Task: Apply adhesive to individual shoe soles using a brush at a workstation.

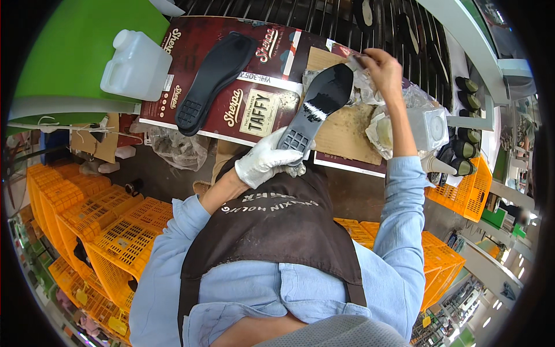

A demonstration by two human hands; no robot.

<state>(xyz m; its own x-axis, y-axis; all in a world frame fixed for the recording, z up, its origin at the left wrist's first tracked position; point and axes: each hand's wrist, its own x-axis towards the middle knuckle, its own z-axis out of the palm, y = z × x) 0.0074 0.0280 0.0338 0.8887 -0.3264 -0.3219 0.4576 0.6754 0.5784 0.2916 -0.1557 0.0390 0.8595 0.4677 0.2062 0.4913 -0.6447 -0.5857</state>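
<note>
OK, left hand (263, 162) gripping black sole (317, 107) by heel, over desk (272, 69) edge. My right hand (384, 72) pinching small blurred item (357, 59), can't tell what. Best hold heel steady, fingers off glossy front.

Dark slatted rack (312, 13) beyond right fingers (377, 54); green surface (75, 58) well left of them. Grey floor (165, 186), stacked orange crates (124, 234) behind-left of left fingers (287, 155). Strip lights (496, 304) far right-rear.
</note>
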